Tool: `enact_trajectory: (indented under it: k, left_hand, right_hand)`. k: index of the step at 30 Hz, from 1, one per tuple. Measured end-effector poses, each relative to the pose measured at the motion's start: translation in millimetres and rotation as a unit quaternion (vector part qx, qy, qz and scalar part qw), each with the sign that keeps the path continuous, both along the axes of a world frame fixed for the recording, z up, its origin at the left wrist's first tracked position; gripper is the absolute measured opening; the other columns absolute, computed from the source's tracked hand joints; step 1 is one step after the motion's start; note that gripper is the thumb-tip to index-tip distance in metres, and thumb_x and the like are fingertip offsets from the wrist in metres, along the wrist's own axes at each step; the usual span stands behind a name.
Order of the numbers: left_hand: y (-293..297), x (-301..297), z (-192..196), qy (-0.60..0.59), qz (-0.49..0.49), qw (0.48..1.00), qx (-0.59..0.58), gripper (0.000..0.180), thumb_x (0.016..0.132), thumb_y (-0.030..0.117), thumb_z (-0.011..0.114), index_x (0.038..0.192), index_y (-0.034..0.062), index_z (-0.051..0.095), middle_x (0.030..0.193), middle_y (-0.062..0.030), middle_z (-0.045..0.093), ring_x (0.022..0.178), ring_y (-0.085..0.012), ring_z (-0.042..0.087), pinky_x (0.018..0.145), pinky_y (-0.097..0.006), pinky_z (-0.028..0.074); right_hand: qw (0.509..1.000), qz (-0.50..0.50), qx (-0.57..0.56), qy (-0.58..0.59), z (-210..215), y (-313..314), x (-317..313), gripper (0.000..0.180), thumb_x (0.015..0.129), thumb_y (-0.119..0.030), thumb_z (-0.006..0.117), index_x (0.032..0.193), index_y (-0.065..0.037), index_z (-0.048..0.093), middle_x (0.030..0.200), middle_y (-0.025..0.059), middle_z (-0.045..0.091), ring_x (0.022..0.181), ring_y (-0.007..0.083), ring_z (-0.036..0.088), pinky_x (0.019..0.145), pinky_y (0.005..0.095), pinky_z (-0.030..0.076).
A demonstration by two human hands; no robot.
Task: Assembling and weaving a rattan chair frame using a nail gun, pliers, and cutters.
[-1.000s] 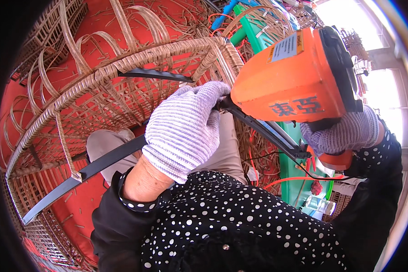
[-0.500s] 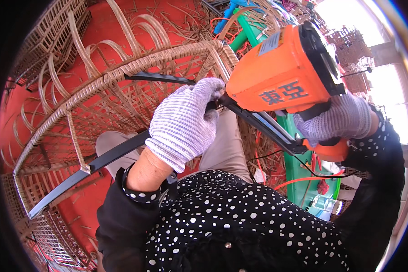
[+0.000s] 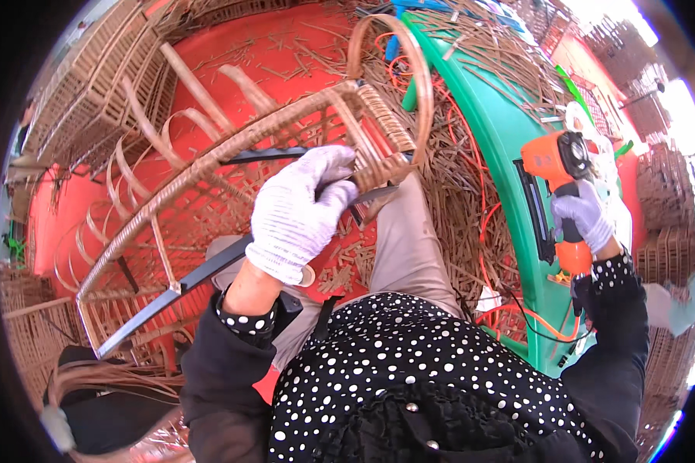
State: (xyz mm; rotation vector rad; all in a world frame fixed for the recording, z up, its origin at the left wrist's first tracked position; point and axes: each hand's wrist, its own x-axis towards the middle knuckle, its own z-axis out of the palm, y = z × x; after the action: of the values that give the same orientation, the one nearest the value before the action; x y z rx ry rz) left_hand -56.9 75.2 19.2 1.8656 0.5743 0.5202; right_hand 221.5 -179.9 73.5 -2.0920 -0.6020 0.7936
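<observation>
A half-woven brown wicker frame (image 3: 179, 184) lies tilted across my lap, with loose strips curling up from its far edge. My left hand (image 3: 295, 220), in a white-and-purple striped knit glove, is closed at its right corner, thumb and fingers pinching by the wrapped strips; the fingertips are partly hidden. Below that hand a dark flat bar (image 3: 181, 285) of the frame runs to the lower left. Out to the right, my gloved right hand (image 3: 585, 214) is wrapped around the grip of an orange nail gun (image 3: 544, 158), which is over the green table with its black magazine toward me.
The green table (image 3: 510, 147) carries cut wicker strips at its far end. An orange air hose (image 3: 510, 309) runs along its near part. Offcuts (image 3: 448, 193) litter the red floor (image 3: 278, 42). Stacked wicker pieces (image 3: 93, 85) stand far left, and a long strip (image 3: 428, 85) loops up by the frame's corner.
My right hand has carried the nail gun away from the frame, rightward over the green table. The left hand stays at the frame's corner, which now shows uncovered with a strip looping above it.
</observation>
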Motion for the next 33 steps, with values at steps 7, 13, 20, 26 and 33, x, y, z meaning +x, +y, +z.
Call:
enact_trajectory:
  k: [7,13,20,26,33]
  left_hand:
    - [-5,5,-10,-0.043,0.122,0.972,0.195,0.021,0.076,0.001,0.058,0.097,0.001,0.06,0.083,-0.0112,0.065,0.072,-0.0175,0.064,0.067,-0.028,0.05]
    - [-13,12,-1,-0.029,0.133,0.983,0.12,0.027,0.076,-0.004,0.058,0.101,-0.0034,0.051,0.087,-0.0073,0.06,0.077,-0.0101,0.057,0.072,-0.023,0.047]
    - [-4,9,-6,-0.029,0.143,0.965,0.217,0.029,0.076,0.0,0.058,0.102,-0.0018,0.045,0.074,-0.0072,0.061,0.067,-0.0114,0.059,0.064,-0.023,0.047]
    - [-10,13,5,0.002,0.146,0.983,0.112,0.028,0.075,0.0,0.061,0.099,-0.0015,0.047,0.075,-0.0082,0.064,0.071,-0.0119,0.058,0.07,-0.024,0.046]
    - [11,7,4,-0.029,0.117,0.939,0.322,0.022,0.076,0.007,0.062,0.094,0.0001,0.05,0.081,-0.01,0.058,0.071,-0.0217,0.058,0.067,-0.03,0.046]
  right_hand:
    - [0.941,0.005,-0.229,-0.25,-67,12,69,0.036,0.068,-0.02,0.062,0.097,-0.001,0.052,0.072,0.0142,0.06,0.067,0.0261,0.06,0.061,0.0346,0.049]
    - [0.886,-0.03,-0.312,-0.341,-102,37,108,0.053,0.069,-0.029,0.065,0.109,0.001,0.046,0.1,0.0222,0.058,0.096,0.034,0.056,0.083,0.0379,0.044]
    - [0.858,0.251,-0.044,-0.446,-58,91,-19,0.031,0.075,-0.031,0.059,0.098,-0.01,0.057,0.094,0.0077,0.062,0.083,0.03,0.06,0.069,0.039,0.049]
    - [0.824,0.381,0.185,-0.377,-53,138,-118,0.036,0.076,-0.027,0.059,0.108,-0.013,0.051,0.116,0.0059,0.05,0.08,0.0249,0.061,0.06,0.0366,0.051]
    - [0.748,0.413,0.156,-0.495,-45,171,-119,0.027,0.077,-0.025,0.055,0.1,-0.01,0.055,0.098,0.0087,0.055,0.065,0.0228,0.062,0.053,0.0346,0.05]
